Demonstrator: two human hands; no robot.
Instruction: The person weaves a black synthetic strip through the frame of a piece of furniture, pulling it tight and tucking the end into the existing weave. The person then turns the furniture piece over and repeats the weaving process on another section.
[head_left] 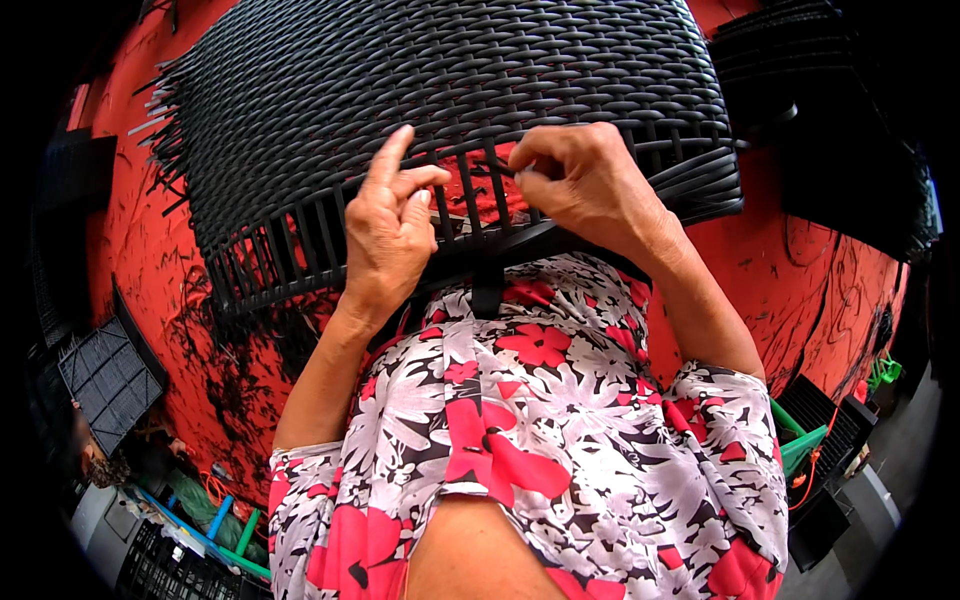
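Note:
A large black woven wicker panel spreads in front of me, with dense weave across most of it. Along its near edge, bare upright strands leave gaps that show red beneath. My right hand is closed in a pinch at these gaps, on a dark wicker strip; its fingers partly hide the grip. Left of it, my left hand hovers over the bare strands with the index finger stretched out and the other fingers loosely bent. I see nothing held in it. Loose strand ends stick out along the panel's left side.
Red sheeting covers the floor, littered with black strip scraps. Dark wicker pieces stand at the far right. A small black panel lies at the left. Green and blue items and a green piece sit near the lower corners.

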